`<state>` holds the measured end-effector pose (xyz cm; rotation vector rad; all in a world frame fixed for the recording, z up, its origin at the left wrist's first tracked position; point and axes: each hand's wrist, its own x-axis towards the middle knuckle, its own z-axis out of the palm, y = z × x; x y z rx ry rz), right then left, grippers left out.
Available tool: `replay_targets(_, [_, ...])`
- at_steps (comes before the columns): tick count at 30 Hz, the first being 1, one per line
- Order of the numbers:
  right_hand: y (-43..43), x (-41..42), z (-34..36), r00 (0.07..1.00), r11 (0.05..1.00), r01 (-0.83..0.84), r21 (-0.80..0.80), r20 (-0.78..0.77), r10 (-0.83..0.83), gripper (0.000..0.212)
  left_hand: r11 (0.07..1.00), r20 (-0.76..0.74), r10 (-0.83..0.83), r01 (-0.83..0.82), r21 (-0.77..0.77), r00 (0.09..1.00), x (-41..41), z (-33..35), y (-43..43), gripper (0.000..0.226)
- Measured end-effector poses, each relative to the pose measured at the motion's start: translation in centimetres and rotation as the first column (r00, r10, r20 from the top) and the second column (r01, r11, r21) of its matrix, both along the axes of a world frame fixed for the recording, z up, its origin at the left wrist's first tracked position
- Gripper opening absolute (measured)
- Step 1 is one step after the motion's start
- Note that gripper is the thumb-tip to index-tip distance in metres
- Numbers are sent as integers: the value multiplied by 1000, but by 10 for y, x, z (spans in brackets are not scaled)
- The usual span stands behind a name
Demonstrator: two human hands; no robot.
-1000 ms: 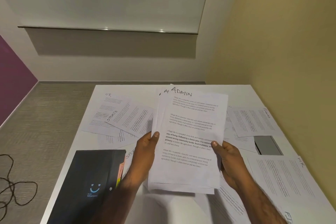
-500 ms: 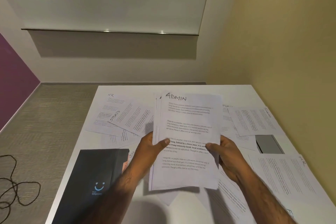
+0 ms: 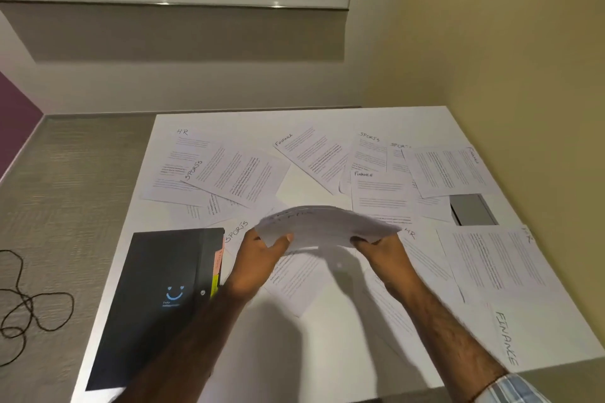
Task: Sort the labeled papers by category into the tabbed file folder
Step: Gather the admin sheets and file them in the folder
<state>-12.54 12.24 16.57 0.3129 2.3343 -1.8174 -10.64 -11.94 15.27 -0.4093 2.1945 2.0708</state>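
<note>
A stack of ADMIN papers (image 3: 322,226) lies nearly flat, blurred, just above the white table (image 3: 294,347). My left hand (image 3: 262,255) grips its left edge and my right hand (image 3: 381,247) grips its right edge. The black tabbed file folder (image 3: 160,298) lies shut at the table's front left, with coloured tabs along its right side. Loose labelled sheets cover the table: an HR sheet (image 3: 183,167) and a SPORTS sheet (image 3: 239,177) at the back left, FINANCE sheets (image 3: 314,157) and SPORTS sheets (image 3: 368,154) at the back right.
A grey box (image 3: 473,209) sits near the right wall, partly under papers. A large FINANCE sheet (image 3: 510,334) lies at the front right. A dark cable (image 3: 29,307) coils on the carpet left of the table. The yellow wall (image 3: 507,75) borders the table's right side.
The ADMIN stack, held upright facing me before, has tipped forward and down to nearly flat over the table. Both hands have lowered with it, uncovering the sheets behind.
</note>
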Motion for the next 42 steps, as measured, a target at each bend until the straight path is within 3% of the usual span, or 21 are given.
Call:
replay_targets(5, [-3, 14, -26, 994, 986, -92, 139, 77, 82, 43, 996, 36, -56, 58, -75, 998, 10, -30, -1, 25])
replay_targets(10, [-11, 14, -35, 996, 988, 71, 136, 41, -77, 19, 998, 48, -15, 18, -68, 999, 11, -33, 5, 20])
replay_targets(17, [-9, 18, -37, 991, 994, -29, 107, 131, 15, 39, 1000, 138, -21, 23, -13, 990, 21, -42, -3, 46])
replay_targets(22, [-9, 20, -38, 996, 989, 29, 144, 74, -40, 29, 1000, 98, 0, -1, 15, 995, 21, -40, -6, 39])
replay_targets(29, [-14, 17, -45, 998, 965, -17, 260, 63, 1, 18, 999, 112, 8, -4, -40, 994, 22, -53, -8, 22])
replay_targets(32, [-16, 15, -46, 998, 970, 20, 243, 53, -34, 19, 999, 111, 2, 2, -36, 994, 20, -53, -10, 34])
replay_targets(35, [-21, 18, -47, 995, 958, -57, 280, 96, 31, 21, 996, 152, -58, 68, -65, 987, 23, -64, -9, 49])
replay_targets(39, [-23, 18, -43, 994, 962, -63, 267, 103, 37, 18, 993, 151, -55, 70, -99, 987, 22, -44, -5, 33])
replay_targets(42, [-22, 24, -34, 995, 986, -29, 166, 95, 13, 19, 1000, 135, -4, 3, 12, 991, 23, -31, -11, 27])
